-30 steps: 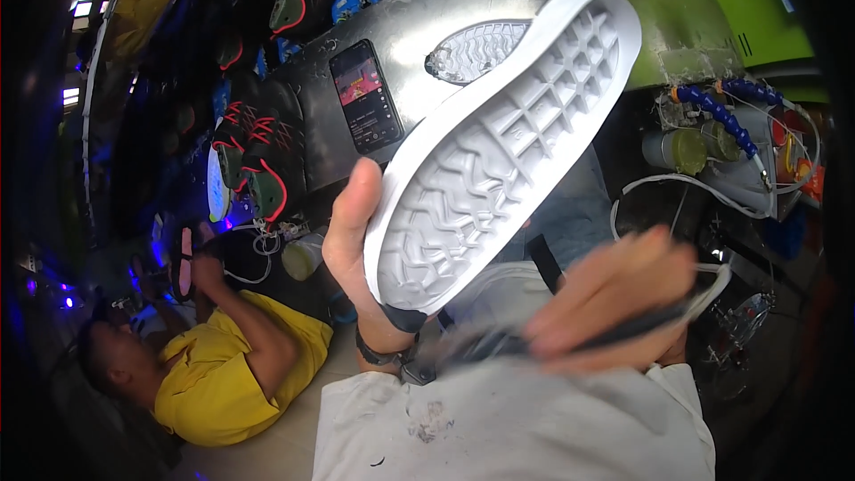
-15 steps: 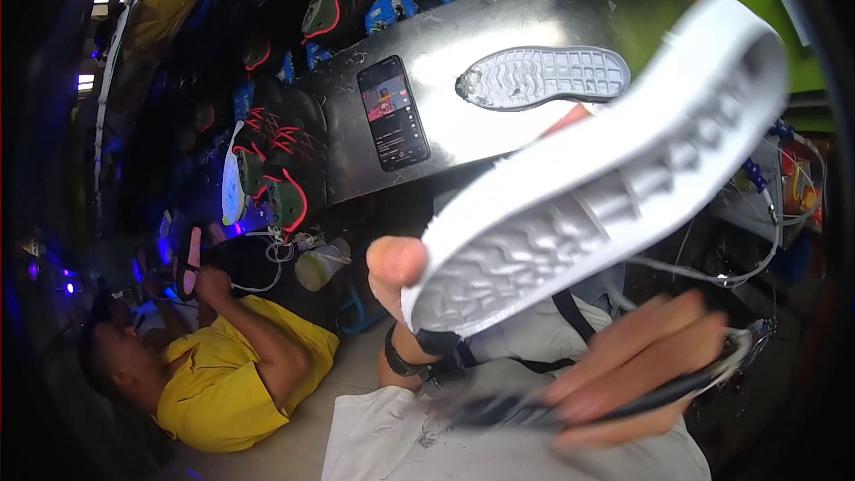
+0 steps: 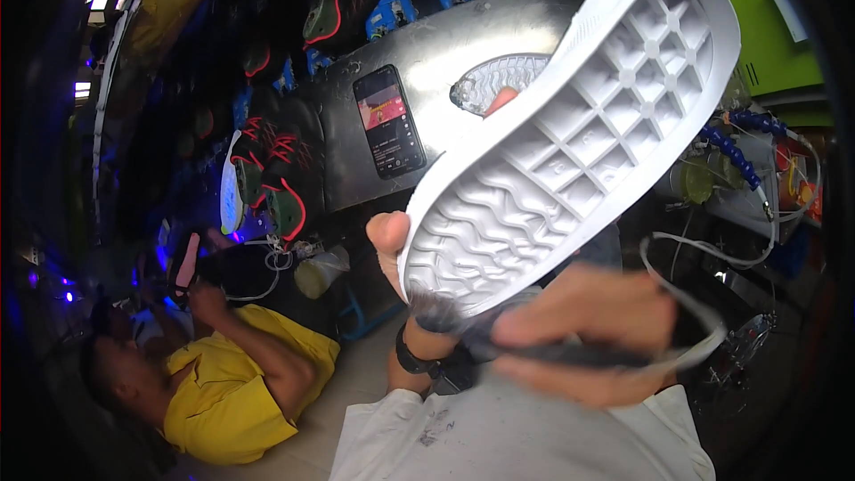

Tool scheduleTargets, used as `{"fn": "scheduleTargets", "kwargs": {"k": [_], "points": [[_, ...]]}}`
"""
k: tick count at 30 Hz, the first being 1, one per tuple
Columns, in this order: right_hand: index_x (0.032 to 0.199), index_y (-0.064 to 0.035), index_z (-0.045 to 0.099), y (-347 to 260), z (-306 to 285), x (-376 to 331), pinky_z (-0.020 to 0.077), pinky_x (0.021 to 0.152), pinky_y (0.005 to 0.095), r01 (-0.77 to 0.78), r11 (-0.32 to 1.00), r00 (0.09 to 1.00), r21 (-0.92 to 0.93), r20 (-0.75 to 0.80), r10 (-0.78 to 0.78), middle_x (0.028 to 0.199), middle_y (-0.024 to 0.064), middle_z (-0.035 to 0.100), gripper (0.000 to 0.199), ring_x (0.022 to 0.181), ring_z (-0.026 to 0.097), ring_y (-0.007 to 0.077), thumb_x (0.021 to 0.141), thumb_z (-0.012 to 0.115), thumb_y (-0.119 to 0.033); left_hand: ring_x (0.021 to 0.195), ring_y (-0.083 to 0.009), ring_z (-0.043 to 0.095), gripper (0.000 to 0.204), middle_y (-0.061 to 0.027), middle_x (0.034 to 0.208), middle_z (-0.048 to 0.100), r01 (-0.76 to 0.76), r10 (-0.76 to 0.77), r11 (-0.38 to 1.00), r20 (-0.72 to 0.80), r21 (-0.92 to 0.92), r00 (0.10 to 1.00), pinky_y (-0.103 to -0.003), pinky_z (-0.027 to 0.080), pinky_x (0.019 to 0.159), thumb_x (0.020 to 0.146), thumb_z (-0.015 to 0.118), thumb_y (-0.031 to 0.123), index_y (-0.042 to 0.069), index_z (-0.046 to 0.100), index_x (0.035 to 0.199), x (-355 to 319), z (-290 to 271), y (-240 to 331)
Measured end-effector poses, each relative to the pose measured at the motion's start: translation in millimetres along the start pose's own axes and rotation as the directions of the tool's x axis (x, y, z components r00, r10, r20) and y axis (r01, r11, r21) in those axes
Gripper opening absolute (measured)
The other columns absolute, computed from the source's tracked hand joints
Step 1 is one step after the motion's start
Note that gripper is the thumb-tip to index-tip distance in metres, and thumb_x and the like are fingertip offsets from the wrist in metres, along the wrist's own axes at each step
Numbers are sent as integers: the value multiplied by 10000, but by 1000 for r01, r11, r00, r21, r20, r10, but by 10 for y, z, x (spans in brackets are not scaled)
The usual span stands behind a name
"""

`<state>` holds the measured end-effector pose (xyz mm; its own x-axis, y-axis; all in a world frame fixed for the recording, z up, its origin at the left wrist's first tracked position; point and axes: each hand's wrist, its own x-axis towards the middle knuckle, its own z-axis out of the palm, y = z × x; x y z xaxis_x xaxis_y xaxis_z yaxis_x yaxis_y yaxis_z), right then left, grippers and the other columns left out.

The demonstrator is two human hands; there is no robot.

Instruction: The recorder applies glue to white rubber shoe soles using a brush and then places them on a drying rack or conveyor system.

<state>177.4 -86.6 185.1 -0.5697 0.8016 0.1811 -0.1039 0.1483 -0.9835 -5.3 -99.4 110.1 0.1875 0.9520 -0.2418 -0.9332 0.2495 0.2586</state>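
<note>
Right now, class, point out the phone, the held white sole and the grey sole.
Phone (image 3: 389,123), head view: middle of screen.
White sole (image 3: 571,163), head view: inner grid.
Grey sole (image 3: 495,77), head view: uncovered ribbed end.

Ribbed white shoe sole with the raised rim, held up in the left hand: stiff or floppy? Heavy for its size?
Likely fairly stiff: the ribbed white shoe sole reaches well past the left hand's visible fingertip without obvious sag. Probably light for its size, given the open pockets between its ribs.
</note>
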Motion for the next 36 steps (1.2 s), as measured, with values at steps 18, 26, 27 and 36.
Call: {"fn": "scheduleTargets", "kwargs": {"k": [18,26,27,36], "points": [[968,18,729,387,-363,452,554,720,281,-65,965,879,254,-443,176,866,130,736,191,766,707,171,792,794,-20,1385,-599,337,868,-323,1559,329,-180,178,977,-27,-112,984,-666,399,1075,918,508,500,-21,258,1565,-37,135,-27],[1026,36,715,135,239,-64,570,740,316,69,911,915,406,337,-220,956,147,713,166,844,716,256,886,739,-50,1271,-532,438,775,-187,1575,380,27,46,968,282,-250,958,-616,471,956,954,556,556,103,369,1555,26,-21,169],[1027,33,722,137,117,-42,559,723,305,69,899,915,432,331,-229,963,151,716,177,839,715,248,870,757,-41,1216,-572,493,847,-242,1570,365,13,69,933,216,-358,974,-622,492,864,932,565,565,81,303,1575,-81,-5,175],[1361,-39,474,3,-607,-40,536,561,307,399,828,850,393,-499,-173,879,252,717,495,635,674,211,998,655,-324,1089,-610,532,828,-253,1567,362,292,-43,827,464,-480,885,-605,532,780,943,506,580,73,315,1568,-305,-320,192]]}}
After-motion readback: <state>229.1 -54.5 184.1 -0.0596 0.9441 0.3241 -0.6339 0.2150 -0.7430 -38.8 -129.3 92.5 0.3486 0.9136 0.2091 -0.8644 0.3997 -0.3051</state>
